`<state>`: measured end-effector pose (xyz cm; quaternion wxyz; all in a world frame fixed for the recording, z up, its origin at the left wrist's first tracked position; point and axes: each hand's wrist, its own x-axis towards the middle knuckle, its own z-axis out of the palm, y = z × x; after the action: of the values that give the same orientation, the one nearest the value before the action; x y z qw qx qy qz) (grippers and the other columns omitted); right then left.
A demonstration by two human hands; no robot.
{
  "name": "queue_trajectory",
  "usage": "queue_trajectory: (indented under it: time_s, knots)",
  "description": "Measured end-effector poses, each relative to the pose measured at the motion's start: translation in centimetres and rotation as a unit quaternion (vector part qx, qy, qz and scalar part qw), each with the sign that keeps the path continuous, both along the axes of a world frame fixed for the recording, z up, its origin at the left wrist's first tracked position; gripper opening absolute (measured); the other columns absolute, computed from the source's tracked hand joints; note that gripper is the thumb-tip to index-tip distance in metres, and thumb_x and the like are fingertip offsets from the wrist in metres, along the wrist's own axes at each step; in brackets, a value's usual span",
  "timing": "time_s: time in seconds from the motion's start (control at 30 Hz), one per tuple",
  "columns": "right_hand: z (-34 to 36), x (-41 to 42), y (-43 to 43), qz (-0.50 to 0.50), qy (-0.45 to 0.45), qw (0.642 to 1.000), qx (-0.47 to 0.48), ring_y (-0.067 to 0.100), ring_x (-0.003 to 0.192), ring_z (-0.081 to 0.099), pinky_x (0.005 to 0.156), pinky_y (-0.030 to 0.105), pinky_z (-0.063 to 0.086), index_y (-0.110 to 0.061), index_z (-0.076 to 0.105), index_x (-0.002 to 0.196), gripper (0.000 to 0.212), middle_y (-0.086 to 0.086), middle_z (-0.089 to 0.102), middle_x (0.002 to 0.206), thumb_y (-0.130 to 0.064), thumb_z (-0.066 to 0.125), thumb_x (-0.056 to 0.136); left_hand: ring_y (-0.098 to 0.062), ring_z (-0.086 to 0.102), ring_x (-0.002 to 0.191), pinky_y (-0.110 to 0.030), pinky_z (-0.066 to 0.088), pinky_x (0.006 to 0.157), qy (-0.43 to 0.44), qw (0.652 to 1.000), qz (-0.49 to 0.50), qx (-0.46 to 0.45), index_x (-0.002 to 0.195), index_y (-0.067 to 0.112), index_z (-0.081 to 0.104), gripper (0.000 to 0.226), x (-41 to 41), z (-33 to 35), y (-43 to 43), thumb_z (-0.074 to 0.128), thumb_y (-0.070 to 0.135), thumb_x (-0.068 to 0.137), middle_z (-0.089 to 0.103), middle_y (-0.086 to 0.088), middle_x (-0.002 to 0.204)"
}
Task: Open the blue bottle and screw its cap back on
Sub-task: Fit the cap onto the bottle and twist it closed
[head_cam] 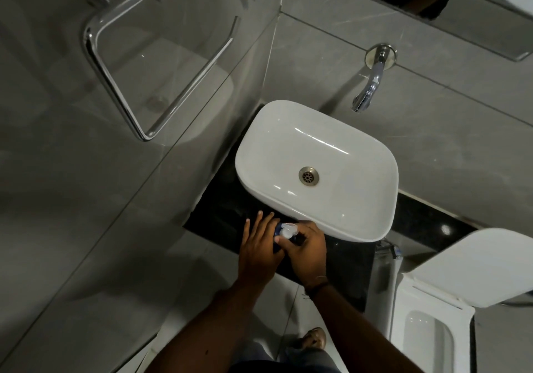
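Observation:
The blue bottle (pixel 277 229) stands on the black counter (pixel 225 216) just in front of the sink, mostly hidden between my hands. Its pale, clear cap (pixel 288 230) shows on top. My left hand (pixel 259 250) wraps the bottle's left side, fingers stretched along it. My right hand (pixel 305 250) reaches in from the right, with thumb and fingers closed around the cap. Whether the cap is seated on the neck or lifted off, I cannot tell.
A white basin (pixel 317 170) sits on the counter behind the bottle, with a chrome wall tap (pixel 369 84) above it. A toilet with raised lid (pixel 461 271) stands to the right. A chrome towel ring (pixel 150 64) hangs on the left wall.

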<state>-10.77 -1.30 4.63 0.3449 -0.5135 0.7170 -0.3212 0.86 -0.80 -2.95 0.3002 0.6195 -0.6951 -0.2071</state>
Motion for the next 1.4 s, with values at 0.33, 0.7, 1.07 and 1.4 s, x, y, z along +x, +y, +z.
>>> queue_trajectory:
  time_s: [0.33, 0.7, 1.07, 1.4]
  knots:
    - [-0.5, -0.2, 0.3, 0.013, -0.016, 0.999, -0.034, 0.005, 0.094, 0.071, 0.09, 0.03, 0.06, -0.046, 0.073, 0.092, 0.039, -0.012, 0.072, 0.1, -0.021, 0.094, 0.072, -0.025, 0.035, 0.149, -0.055, 0.025, 0.122, 0.009, 1.0, 0.001, 0.005, 0.135, 0.009, 0.06, 0.056, 0.1, 0.5, 0.0, 0.035, 0.044, 0.099, 0.056, -0.008, 0.147]
    - [1.2, -1.5, -2.0, 0.169, 0.081, 0.981, 0.051, 0.002, 0.092, 0.063, 0.081, 0.013, 0.045, -0.02, 0.08, 0.102, 0.024, -0.009, 0.063, 0.102, -0.008, 0.08, 0.08, -0.025, 0.035, 0.148, -0.052, 0.022, 0.124, 0.018, 1.0, 0.0, 0.009, 0.136, 0.01, 0.058, 0.061, 0.1, 0.5, -0.1, 0.048, 0.053, 0.095, 0.056, -0.005, 0.148]
    - [0.6, -1.3, -0.6, 0.088, 0.011, 0.996, 0.031, 0.004, 0.111, 0.069, 0.101, 0.025, 0.056, -0.023, 0.073, 0.125, 0.065, -0.009, 0.074, 0.12, -0.027, 0.098, 0.066, -0.023, 0.033, 0.149, -0.053, 0.022, 0.124, 0.016, 1.0, -0.001, 0.007, 0.136, 0.012, 0.059, 0.053, 0.2, 0.5, -0.1, 0.042, 0.038, 0.093, 0.056, -0.006, 0.148]
    - [0.6, -2.4, -0.4, 0.102, 0.032, 0.994, 0.02, 0.006, 0.099, 0.069, 0.093, 0.027, 0.059, -0.039, 0.072, 0.114, 0.052, -0.01, 0.071, 0.108, -0.022, 0.095, 0.07, -0.025, 0.036, 0.148, -0.056, 0.025, 0.122, 0.023, 1.0, -0.006, 0.0, 0.134, 0.01, 0.06, 0.056, 0.3, 0.7, -0.2, 0.045, 0.045, 0.093, 0.056, -0.007, 0.147]
